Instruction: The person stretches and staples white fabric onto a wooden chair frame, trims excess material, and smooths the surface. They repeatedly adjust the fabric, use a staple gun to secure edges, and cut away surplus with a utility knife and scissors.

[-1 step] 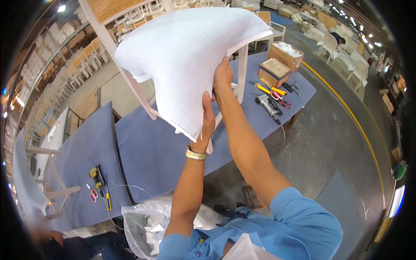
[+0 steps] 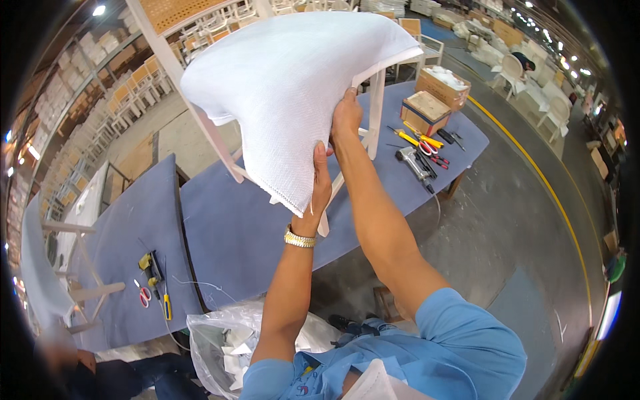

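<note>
White woven fabric [image 2: 293, 87] lies draped over the seat of a pale wooden chair [image 2: 212, 143] that stands on a blue-covered table [image 2: 233, 247]. Its loose front corner hangs down past the seat. My left hand [image 2: 321, 180], below a gold wristwatch, grips the fabric's hanging side edge, its thumb up and most fingers behind the cloth. A little farther off, my right hand [image 2: 346, 119] is closed on the same edge, close under the seat's right side. The seat and most of the chair's near frame are hidden by the cloth.
At right on the table are a pneumatic staple gun [image 2: 415, 167], scissors [image 2: 427, 149], yellow-handled tools and two boxes [image 2: 425, 110]. Another staple gun [image 2: 148, 268] and a screwdriver [image 2: 167, 307] lie left. A plastic bag of scraps [image 2: 213, 340] stands below. A co-worker's dark-clothed legs [image 2: 147, 373] show lower left.
The view has shifted very slightly. Both hands keep their hold on the fabric in the same places.
</note>
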A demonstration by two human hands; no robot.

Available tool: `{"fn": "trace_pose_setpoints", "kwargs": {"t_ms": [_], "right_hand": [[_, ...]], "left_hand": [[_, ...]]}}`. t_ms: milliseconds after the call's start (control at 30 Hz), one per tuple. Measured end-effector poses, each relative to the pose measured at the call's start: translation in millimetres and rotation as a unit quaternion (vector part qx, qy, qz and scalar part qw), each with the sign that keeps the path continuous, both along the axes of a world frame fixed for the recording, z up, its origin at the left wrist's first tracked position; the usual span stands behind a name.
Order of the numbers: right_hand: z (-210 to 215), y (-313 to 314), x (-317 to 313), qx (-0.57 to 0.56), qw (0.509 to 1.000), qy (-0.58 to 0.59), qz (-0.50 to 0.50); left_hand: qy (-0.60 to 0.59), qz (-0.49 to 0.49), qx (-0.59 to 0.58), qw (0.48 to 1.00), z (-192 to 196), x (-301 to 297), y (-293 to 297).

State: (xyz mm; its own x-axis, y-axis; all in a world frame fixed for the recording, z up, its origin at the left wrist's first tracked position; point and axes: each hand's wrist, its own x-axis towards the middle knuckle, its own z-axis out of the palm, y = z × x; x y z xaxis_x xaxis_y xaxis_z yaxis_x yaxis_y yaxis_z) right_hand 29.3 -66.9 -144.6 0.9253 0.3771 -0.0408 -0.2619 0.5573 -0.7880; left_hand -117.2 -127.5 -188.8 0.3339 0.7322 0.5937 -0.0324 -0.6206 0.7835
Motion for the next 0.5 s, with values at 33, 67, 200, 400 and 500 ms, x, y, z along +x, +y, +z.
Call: {"fn": "trace_pose_setpoints", "kwargs": {"t_ms": [33, 67, 200, 400, 500], "right_hand": [[6.3, 1.7, -0.5, 0.020, 0.999, 0.014, 0.029], [10.9, 5.6, -5.1, 0.056, 0.997, 0.028, 0.046], [-0.9, 22.2, 16.8, 0.151, 0.985, 0.068, 0.048], [6.4, 32.6, -8.7, 0.179, 0.970, 0.147, 0.074], [3.3, 29.4, -8.8, 0.162, 0.969, 0.154, 0.105]], "left_hand": [[0.005, -0.008, -0.007, 1.000, 15.2, -3.2, -0.3], [0.008, -0.031, 0.010, 0.999, 16.7, -9.1, 1.8], [0.318, -0.131, 0.019, 0.939, 17.8, -69.9, 17.0], [0.431, 0.284, 0.179, 0.838, 157.0, -193.2, 124.1], [0.419, 0.238, 0.306, 0.821, 268.3, -93.3, 146.6]]}}
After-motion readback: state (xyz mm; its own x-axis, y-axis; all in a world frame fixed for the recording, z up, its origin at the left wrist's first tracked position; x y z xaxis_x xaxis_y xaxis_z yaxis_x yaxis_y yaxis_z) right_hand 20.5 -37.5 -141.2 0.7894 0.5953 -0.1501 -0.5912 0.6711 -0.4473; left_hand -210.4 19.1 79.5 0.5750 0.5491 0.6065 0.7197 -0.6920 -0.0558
